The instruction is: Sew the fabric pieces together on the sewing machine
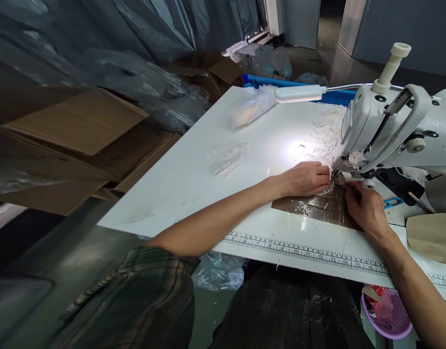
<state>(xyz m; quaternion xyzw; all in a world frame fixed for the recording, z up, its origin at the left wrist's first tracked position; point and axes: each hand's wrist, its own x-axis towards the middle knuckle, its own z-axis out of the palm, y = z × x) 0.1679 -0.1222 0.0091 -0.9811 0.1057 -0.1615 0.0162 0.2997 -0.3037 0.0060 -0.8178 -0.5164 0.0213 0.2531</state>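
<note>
A white sewing machine (390, 131) stands at the right of a white table (194, 174). My left hand (306, 178) lies with its fingers curled, pressing a small piece of white lace (326, 189) against the machine's needle area. My right hand (366, 208) is just right of the presser foot, fingers bent and pinching at the same lace piece. More white lace (326, 131) is piled behind the needle under the lamp's glare. A brown worn patch (310, 206) marks the table in front of the needle.
A printed ruler strip (317, 252) runs along the table's front edge. A lace scrap (226, 157) and a white bundle (252, 106) lie further back. Flattened cardboard (73, 126) and plastic sheeting sit at left. A purple basket (388, 320) hangs below at right.
</note>
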